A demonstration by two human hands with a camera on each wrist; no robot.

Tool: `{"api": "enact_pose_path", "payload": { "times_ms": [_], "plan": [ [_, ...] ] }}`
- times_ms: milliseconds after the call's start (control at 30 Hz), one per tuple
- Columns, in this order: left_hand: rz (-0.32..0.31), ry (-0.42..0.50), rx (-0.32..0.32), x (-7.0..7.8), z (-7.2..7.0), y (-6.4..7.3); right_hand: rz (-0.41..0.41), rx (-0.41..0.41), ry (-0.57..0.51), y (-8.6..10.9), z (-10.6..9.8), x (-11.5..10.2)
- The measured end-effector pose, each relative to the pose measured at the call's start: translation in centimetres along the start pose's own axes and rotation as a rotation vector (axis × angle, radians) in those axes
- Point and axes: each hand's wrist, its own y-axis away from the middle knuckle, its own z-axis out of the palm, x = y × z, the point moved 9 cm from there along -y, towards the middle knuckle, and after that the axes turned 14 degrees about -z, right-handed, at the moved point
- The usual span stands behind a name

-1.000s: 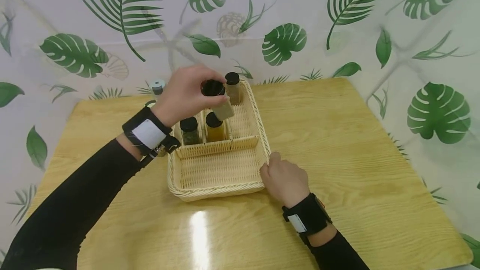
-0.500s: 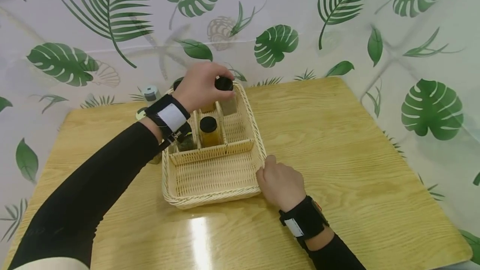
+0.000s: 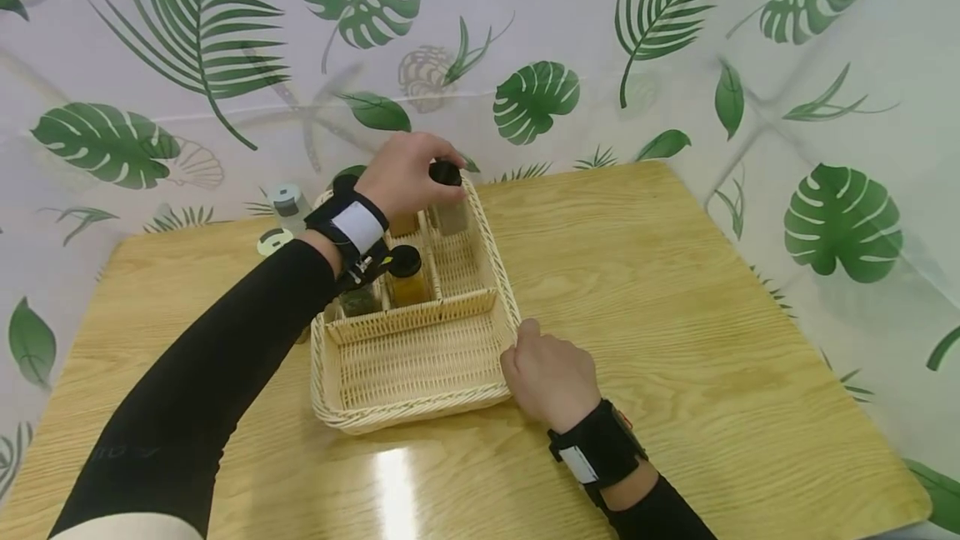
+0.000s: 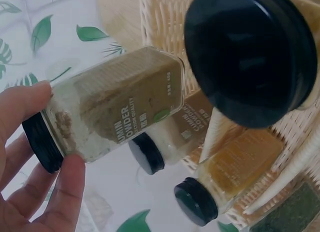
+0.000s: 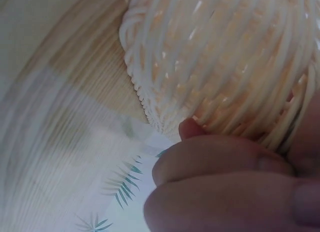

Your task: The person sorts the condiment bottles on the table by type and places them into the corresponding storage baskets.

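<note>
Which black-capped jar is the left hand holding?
The clear, square-sided jar of brown powder, at the back right of the pale woven basket. The left hand pinches its black-capped end; no other jar is in its grip.

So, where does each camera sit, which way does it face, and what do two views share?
Head: worn on the head, facing forward and down at the wicker basket on the table; the left hand, right hand and black sleeves show.
Left wrist: worn on that wrist, facing the jar that the left hand pinches; part of that hand shows at left.
Right wrist: worn on that wrist, facing the basket's woven wall; curled fingers show at lower right.
Shared: head and left wrist both show the pinched jar.
</note>
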Motion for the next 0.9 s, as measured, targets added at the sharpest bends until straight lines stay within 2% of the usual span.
{"api": "enact_pose_path", "payload": {
  "times_ms": [200, 500, 900],
  "plan": [
    [-0.026, -0.023, -0.024, -0.6, 1.2, -1.1, -0.013, 0.023, -0.009, 0.1, -0.2, 0.1],
    [-0.090, -0.055, -0.065, -2.4, 2.9, -2.0, -0.023, 0.041, -0.007, 0.1, -0.3, 0.0],
    [-0.085, -0.090, -0.150, -2.5, 4.8, -2.8, -0.025, 0.064, -0.026, 0.4, -0.2, 0.1]
  ]
}}
